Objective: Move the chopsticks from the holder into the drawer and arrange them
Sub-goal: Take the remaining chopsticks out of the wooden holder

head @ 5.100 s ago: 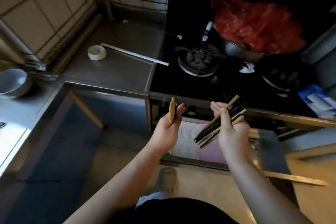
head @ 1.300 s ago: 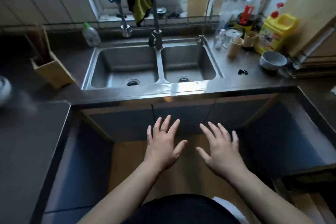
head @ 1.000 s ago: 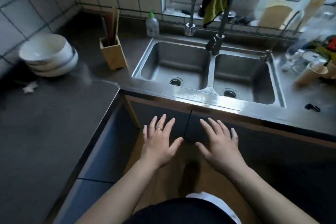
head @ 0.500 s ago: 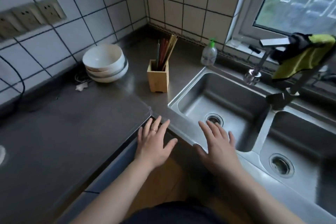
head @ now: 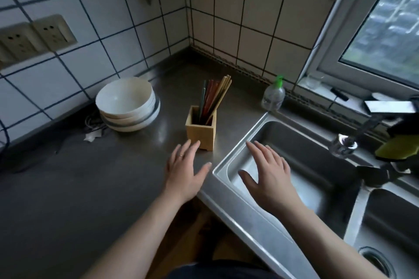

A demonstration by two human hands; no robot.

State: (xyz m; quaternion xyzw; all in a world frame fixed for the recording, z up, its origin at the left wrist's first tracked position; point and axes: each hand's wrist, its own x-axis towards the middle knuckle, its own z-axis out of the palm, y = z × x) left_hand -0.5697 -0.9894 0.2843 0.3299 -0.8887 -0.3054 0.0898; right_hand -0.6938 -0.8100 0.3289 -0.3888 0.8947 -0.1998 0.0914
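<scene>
A square wooden holder stands on the steel counter near the tiled corner, with several chopsticks leaning out of it to the right. My left hand hovers open just in front of the holder, fingertips almost at its base. Over the left sink basin my right hand is spread open and holds nothing. No drawer is in view.
Stacked white bowls sit left of the holder by the wall. A soap bottle stands behind the sink. A faucet with a yellow-green cloth is at the right. Wall sockets are at the left.
The view has swung from the stove and drawer, past the sink, to the counter corner. My hands, which held chopsticks five seconds ago, are empty and have come close to the holder.
</scene>
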